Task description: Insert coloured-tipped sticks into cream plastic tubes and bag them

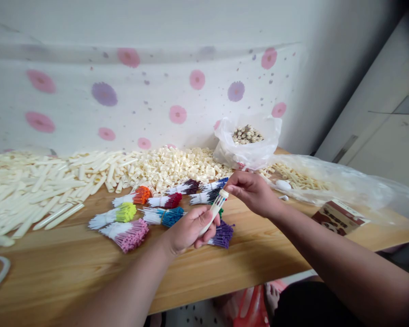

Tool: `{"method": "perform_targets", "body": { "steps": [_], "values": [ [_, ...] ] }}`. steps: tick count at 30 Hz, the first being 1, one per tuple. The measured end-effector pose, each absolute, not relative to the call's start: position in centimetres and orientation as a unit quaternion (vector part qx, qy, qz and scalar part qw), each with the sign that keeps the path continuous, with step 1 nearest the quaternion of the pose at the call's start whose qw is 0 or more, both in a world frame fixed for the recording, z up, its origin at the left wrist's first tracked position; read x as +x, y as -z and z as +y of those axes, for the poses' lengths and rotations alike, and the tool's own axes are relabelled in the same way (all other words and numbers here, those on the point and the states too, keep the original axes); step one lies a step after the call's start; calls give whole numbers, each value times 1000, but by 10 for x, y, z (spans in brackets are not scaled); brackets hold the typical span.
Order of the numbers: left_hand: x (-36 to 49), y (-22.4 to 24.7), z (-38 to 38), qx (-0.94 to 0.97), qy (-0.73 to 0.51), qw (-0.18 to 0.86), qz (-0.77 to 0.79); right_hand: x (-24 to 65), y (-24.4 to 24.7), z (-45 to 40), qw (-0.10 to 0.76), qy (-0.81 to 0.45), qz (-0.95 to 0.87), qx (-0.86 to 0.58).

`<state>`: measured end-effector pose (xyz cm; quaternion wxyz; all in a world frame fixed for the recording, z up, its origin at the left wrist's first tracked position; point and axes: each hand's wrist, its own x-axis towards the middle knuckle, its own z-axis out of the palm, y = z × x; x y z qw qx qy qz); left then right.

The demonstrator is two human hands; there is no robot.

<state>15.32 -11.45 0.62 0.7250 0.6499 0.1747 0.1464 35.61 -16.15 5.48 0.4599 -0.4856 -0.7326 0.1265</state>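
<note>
My left hand (194, 227) is wrapped round a cream multicolour pen (214, 211), tilted with its slotted top end up and to the right. Small coloured sliders show in the slots. Just beside that top end, the thumb and fingers of my right hand (250, 191) are pinched together; whatever they hold is hidden. Bundles of thin white refills with coloured tips lie around the hands: blue (220, 183), purple (222, 235), teal (167, 216), dark red (166, 200), orange (134, 196), yellow (115, 215) and pink (127, 234).
Cream pen tubes (51, 181) are heaped at the left and short slotted parts (177, 168) at the back. Behind my right hand stands a white plastic bag (225, 147) of pen tops. Clear plastic sheeting (354, 181) and a brown box (339, 218) lie at the right.
</note>
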Motion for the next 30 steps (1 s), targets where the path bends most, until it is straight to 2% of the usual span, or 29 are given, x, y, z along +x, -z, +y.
{"method": "perform_targets", "body": {
  "steps": [5, 11, 17, 30],
  "values": [
    [155, -6, -117, 683, -173, 683, 193, 350, -56, -161, 397, -78, -746, -530],
    [158, -5, -113, 650, -189, 707, 205, 351, -55, -158, 396, -76, -735, -546],
    [159, 0, -113, 669, -190, 687, 212, 345, -54, -157, 326, -42, -743, -584],
    [160, -2, -118, 637, -190, 720, 201, 348, -52, -151, 372, -129, -747, -536]
  ]
}}
